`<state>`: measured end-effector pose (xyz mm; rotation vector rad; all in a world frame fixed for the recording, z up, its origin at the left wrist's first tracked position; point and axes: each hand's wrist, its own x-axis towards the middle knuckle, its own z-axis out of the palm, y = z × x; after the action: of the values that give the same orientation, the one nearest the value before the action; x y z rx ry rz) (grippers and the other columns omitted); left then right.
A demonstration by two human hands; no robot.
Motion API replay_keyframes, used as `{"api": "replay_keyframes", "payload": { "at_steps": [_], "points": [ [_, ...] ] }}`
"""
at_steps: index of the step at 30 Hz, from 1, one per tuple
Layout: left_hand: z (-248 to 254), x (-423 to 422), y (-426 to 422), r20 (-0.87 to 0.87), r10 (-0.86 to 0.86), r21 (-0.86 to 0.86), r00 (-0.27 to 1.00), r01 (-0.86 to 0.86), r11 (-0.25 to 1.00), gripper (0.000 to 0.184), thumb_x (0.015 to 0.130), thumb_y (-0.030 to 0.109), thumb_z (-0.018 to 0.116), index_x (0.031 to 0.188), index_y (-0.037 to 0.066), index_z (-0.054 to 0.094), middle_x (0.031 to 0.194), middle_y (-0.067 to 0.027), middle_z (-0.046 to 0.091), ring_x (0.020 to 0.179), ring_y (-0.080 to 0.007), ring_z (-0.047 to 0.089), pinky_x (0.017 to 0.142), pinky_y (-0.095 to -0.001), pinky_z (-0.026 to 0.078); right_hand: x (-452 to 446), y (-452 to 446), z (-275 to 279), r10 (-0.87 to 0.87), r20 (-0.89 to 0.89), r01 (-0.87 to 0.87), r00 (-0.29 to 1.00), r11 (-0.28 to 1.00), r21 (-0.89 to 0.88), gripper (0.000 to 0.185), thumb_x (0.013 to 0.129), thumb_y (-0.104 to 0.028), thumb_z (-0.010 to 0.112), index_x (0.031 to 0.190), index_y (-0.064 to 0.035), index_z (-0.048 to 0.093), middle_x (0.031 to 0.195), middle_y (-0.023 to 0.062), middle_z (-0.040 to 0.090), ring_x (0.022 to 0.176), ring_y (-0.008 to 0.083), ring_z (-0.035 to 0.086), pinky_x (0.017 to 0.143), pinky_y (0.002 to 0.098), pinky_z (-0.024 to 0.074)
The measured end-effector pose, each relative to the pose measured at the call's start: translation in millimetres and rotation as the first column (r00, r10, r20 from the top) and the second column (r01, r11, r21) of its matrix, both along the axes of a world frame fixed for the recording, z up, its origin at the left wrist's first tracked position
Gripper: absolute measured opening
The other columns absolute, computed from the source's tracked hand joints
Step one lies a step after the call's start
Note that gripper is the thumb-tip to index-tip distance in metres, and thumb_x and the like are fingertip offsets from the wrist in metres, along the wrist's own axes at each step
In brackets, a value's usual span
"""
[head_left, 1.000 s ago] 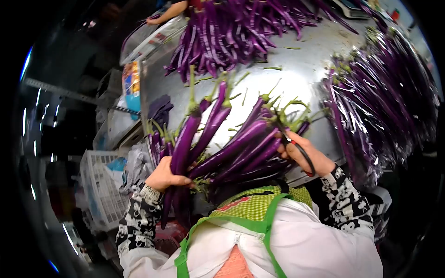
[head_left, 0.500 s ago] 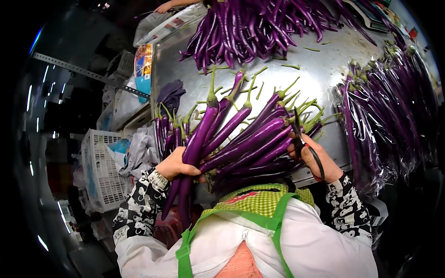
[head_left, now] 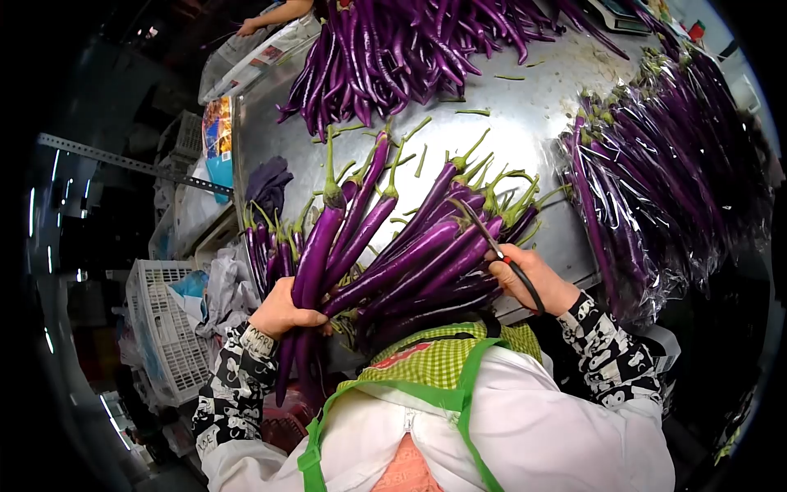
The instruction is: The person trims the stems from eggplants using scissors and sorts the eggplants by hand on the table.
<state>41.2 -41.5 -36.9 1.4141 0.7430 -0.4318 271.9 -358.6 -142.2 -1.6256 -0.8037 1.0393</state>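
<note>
My left hand (head_left: 283,310) is wrapped round several long purple eggplants (head_left: 318,242), their green stems pointing away from me. My right hand (head_left: 537,277) grips black-handled scissors (head_left: 527,285) with a red spot near the pivot. The scissor blades lie over the stem end of an eggplant in the pile (head_left: 418,262) between my hands. Some stems in this pile are long, and the lower ends of the pile lie against my apron (head_left: 434,361). Cut green stem pieces (head_left: 420,161) lie on the metal table (head_left: 541,123).
At the far side lies a large heap of eggplants (head_left: 402,57). Bagged eggplants (head_left: 656,172) in clear plastic lie at the right. A dark cloth (head_left: 269,182) and a white plastic basket (head_left: 168,328) are at the left. Another person's hand (head_left: 248,27) shows at top left.
The view has shifted, so the table's contents sit further left. My right hand has brought the scissors away from the rightmost stems, and the blades now tilt left over the pile. My left hand keeps its grip.
</note>
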Motion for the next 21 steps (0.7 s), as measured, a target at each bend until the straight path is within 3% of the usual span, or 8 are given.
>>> {"api": "replay_keyframes", "payload": {
  "at_steps": [2,4,5,7,12,14,16,21],
  "points": [
    [-0.5,-1.6,1.7,0.002,-0.009,0.055,1.0,0.009,0.998,0.049,0.065,-0.002,0.072,0.111,-0.007,0.056,0.091,-0.0106,0.066,0.075,-0.0229,0.069,0.068,-0.0343,0.058,6.4,-2.3,5.0,0.019,0.07,-0.016,0.997,0.999,-0.048,0.028,0.097,-0.023,0.055,0.112,-0.0001,0.054,0.064,0.0021,0.049,0.058,0.0095,0.049,0.055,0.0261,0.0431],
    [0.4,-1.1,1.2,-0.038,-0.029,0.145,0.999,0.035,0.989,0.045,0.062,0.002,0.076,0.103,-0.007,0.06,0.083,-0.0055,0.064,0.074,-0.0161,0.066,0.067,-0.0301,0.054,14.0,-3.0,17.0,0.132,0.26,-0.112,0.956,0.99,-0.09,0.034,0.094,-0.026,0.059,0.114,0.0006,0.053,0.068,0.0079,0.051,0.061,0.0166,0.052,0.059,0.0312,0.0449],
    [-1.1,-2.7,2.2,-0.038,-0.031,0.145,0.999,0.036,0.989,0.045,0.062,0.002,0.076,0.103,-0.007,0.06,0.083,-0.0055,0.064,0.074,-0.0161,0.066,0.067,-0.0301,0.054,16.3,2.0,24.2,0.093,0.311,-0.084,0.946,0.996,-0.042,0.039,0.09,-0.035,0.064,0.102,0.0005,0.054,0.076,0.017,0.054,0.069,0.0311,0.055,0.065,0.0388,0.0454],
    [-5.4,-5.7,5.2,0.031,-0.135,0.261,0.99,0.123,0.958,0.043,0.059,0.007,0.079,0.096,-0.005,0.061,0.078,-0.0015,0.061,0.072,-0.0107,0.058,0.068,-0.027,0.049,21.3,10.9,28.0,0.129,0.356,-0.112,0.926,0.991,-0.066,0.042,0.09,-0.039,0.063,0.103,0.0006,0.053,0.079,0.0181,0.054,0.072,0.0322,0.056,0.067,0.04,0.0451],
    [4.4,-2.8,2.8,-0.046,-0.274,0.274,0.961,0.276,0.921,0.044,0.06,0.011,0.08,0.098,-0.004,0.062,0.081,-0.0008,0.061,0.074,-0.01,0.054,0.072,-0.0261,0.046,27.2,38.8,53.6,0.287,0.413,-0.224,0.864,0.955,-0.195,0.049,0.088,-0.047,0.062,0.098,0.0004,0.052,0.083,0.02,0.057,0.081,0.0363,0.058,0.072,0.0427,0.0451],
    [10.6,0.8,-4.4,0.0,-0.328,0.28,0.945,0.315,0.907,0.048,0.061,0.011,0.08,0.103,-0.004,0.062,0.085,-0.0009,0.062,0.078,-0.0102,0.055,0.075,-0.0257,0.047,26.5,44.3,48.2,0.251,0.47,-0.223,0.846,0.968,-0.116,0.047,0.089,-0.046,0.061,0.095,0.0003,0.052,0.079,0.0199,0.057,0.076,0.0368,0.059,0.068,0.0429,0.0458],
    [4.3,-5.6,0.3,0.013,-0.337,0.268,0.941,0.322,0.908,0.052,0.061,0.01,0.08,0.108,-0.004,0.061,0.088,-0.0008,0.062,0.08,-0.0102,0.055,0.077,-0.0256,0.047,27.2,49.7,48.2,0.317,0.39,-0.285,0.865,0.948,-0.139,0.045,0.09,-0.044,0.061,0.092,0.0004,0.052,0.072,0.0198,0.058,0.069,0.0375,0.059,0.063,0.0432,0.046],
    [3.4,-5.6,2.4,0.0,-0.365,0.308,0.931,0.348,0.886,0.05,0.062,0.01,0.079,0.106,-0.005,0.061,0.086,-0.0007,0.062,0.079,-0.0093,0.054,0.075,-0.0256,0.047,13.2,36.9,14.8,0.26,0.577,-0.248,0.774,0.963,-0.102,0.037,0.091,-0.033,0.062,0.087,0.002,0.051,0.07,0.0224,0.059,0.067,0.0432,0.06,0.059,0.0487,0.0473]
  ]
}}
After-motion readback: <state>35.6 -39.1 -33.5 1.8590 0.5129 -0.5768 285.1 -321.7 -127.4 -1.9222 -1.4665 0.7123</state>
